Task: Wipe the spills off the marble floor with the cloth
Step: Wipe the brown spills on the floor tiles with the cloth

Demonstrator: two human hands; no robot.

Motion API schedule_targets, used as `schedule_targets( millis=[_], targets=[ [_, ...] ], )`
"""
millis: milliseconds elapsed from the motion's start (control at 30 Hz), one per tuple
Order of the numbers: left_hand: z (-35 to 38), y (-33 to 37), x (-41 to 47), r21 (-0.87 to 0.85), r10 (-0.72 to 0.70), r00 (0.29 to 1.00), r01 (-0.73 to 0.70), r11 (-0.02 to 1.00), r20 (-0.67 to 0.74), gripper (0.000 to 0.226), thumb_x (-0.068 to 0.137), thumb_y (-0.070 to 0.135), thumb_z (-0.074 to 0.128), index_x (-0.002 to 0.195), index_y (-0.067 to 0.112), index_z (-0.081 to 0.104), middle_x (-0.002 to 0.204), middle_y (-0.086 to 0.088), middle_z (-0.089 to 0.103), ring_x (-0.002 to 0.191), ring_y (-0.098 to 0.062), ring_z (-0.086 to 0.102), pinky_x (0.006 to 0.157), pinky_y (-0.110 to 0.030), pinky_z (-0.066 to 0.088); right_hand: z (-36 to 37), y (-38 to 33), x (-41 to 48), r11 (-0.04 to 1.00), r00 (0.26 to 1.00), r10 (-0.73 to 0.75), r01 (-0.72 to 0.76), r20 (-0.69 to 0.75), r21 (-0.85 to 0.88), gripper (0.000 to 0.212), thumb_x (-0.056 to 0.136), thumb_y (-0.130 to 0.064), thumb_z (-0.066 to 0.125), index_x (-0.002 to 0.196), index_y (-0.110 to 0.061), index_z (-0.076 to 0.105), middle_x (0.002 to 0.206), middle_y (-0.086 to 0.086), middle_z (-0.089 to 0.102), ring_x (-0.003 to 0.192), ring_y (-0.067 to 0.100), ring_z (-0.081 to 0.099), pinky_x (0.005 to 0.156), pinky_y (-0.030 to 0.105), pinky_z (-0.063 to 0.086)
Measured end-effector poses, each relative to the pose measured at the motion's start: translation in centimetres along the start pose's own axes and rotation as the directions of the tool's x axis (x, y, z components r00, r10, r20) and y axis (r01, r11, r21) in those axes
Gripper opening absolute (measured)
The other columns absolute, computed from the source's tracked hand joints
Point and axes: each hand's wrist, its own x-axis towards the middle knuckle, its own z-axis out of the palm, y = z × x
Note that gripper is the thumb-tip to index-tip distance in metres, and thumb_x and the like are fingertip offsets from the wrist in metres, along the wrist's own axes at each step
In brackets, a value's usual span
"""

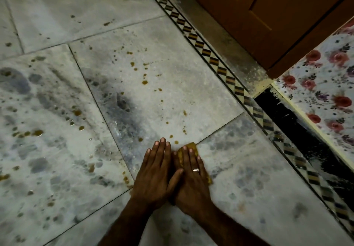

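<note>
Both hands lie flat, fingers straight: the right hand presses the yellow cloth onto the marble floor, with the left hand touching beside it. Brown spills dot the tiles ahead. A wooden door and a floral sheet line the floor's right edge.

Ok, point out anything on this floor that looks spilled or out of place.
Brown drops are spattered across the marble floor, ahead and left of the yellow cloth pressed under the right hand; the largest puddle lies far left. All unwiped.

The grey-veined marble floor carries scattered brown spills and a yellow cloth lying flat; a checkered inlay border crosses it.
</note>
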Motion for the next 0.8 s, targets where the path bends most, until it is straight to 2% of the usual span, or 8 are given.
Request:
schedule_targets(
  millis=[167, 333, 500, 633, 700, 800],
  targets=[
    [1.4, -1.1, -0.8, 0.06, -0.042, 0.998, 0.044, 0.997, -0.044, 0.073, 0.105, 0.055, 0.027, 0.152, 0.0, 0.036, 0.162, -0.018, 0.03, 0.152, -0.031, 0.027, 0.122, -0.048, 0.022, 0.2, 1.1, -0.3, 0.999, 0.996, -0.022, 0.025, -0.086, 0.025, 0.078, 0.093, -0.046, 0.052, 0.16, -0.014, 0.03, 0.168, 0.019, 0.023, 0.157, 0.035, 0.017, 0.121, 0.056, 0.027],
    [2.9, -1.5, -1.7, 0.105, -0.074, 0.996, 0.08, 0.991, -0.057, 0.072, 0.104, 0.053, 0.035, 0.151, -0.001, 0.037, 0.161, -0.018, 0.032, 0.151, -0.031, 0.029, 0.118, -0.052, 0.033, 0.1, 4.5, -0.6, 0.999, 0.992, -0.042, 0.043, -0.118, 0.002, 0.074, 0.101, -0.059, 0.039, 0.159, -0.014, 0.032, 0.167, 0.021, 0.024, 0.156, 0.036, 0.022, 0.122, 0.059, 0.027],
    [3.4, -1.4, -2.2, 0.134, -0.081, 0.995, 0.088, 0.987, -0.054, 0.078, 0.1, 0.057, 0.041, 0.154, 0.001, 0.033, 0.164, -0.016, 0.027, 0.153, -0.03, 0.026, 0.121, -0.05, 0.027, -0.9, 9.2, 2.2, 0.991, 0.985, 0.136, -0.137, -0.108, -0.006, 0.074, 0.102, -0.062, 0.025, 0.161, -0.016, 0.029, 0.169, 0.018, 0.021, 0.156, 0.036, 0.022, 0.122, 0.057, 0.025],
    [3.5, -1.3, -2.2, 0.131, -0.086, 0.993, 0.096, 0.987, -0.077, 0.081, 0.098, 0.058, 0.046, 0.153, 0.001, 0.033, 0.164, -0.016, 0.027, 0.153, -0.03, 0.025, 0.122, -0.049, 0.027, -1.7, 8.0, 8.4, 0.957, 0.951, 0.289, -0.288, -0.109, 0.027, 0.082, 0.1, -0.07, 0.017, 0.162, -0.017, 0.023, 0.166, 0.024, 0.024, 0.155, 0.041, 0.02, 0.119, 0.061, 0.027],
    [3.6, -1.2, -2.3, 0.124, -0.09, 0.993, 0.099, 0.987, -0.072, 0.082, 0.097, 0.058, 0.048, 0.154, 0.001, 0.033, 0.164, -0.016, 0.026, 0.153, -0.03, 0.025, 0.121, -0.05, 0.028, -2.0, 5.7, 10.8, 0.969, 0.965, 0.247, -0.245, -0.089, 0.038, 0.084, 0.097, -0.075, 0.015, 0.163, -0.024, 0.018, 0.166, 0.027, 0.019, 0.155, 0.044, 0.016, 0.121, 0.062, 0.021],
    [3.7, -1.3, -2.2, 0.118, -0.094, 0.992, 0.103, 0.988, -0.082, 0.082, 0.097, 0.058, 0.047, 0.153, 0.001, 0.033, 0.164, -0.016, 0.028, 0.153, -0.03, 0.026, 0.12, -0.051, 0.03, -1.7, 3.0, 10.6, 1.0, 0.998, 0.011, -0.012, -0.069, -0.024, 0.076, 0.099, -0.073, 0.022, 0.163, -0.032, 0.018, 0.169, 0.024, 0.014, 0.157, 0.042, 0.011, 0.122, 0.061, 0.017]
  ],
)
